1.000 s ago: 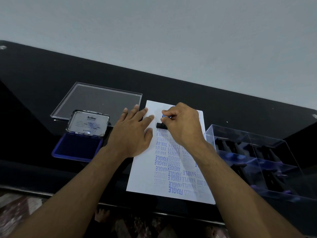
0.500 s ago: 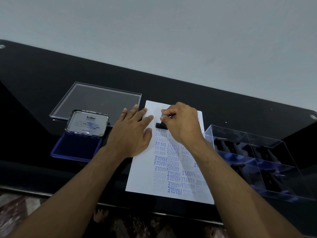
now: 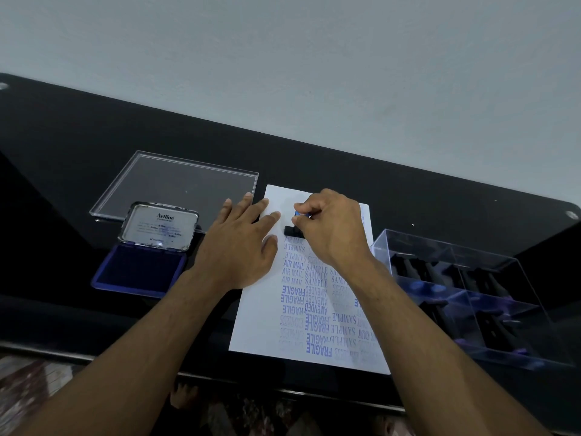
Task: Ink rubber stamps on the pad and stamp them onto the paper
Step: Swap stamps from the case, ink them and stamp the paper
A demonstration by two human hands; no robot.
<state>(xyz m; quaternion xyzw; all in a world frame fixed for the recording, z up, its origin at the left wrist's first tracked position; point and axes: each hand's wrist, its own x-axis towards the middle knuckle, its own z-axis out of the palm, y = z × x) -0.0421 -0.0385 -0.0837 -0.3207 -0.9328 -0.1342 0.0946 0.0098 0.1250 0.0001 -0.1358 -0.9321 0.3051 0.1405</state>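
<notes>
One flat white paper (image 3: 264, 316) sheet

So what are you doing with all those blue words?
A person is stamping words on paper. The right hand grips a stamp and holds it down near the top of the sheet. The left hand lies flat, holding the paper. The ink pad sits open on the left.
</notes>
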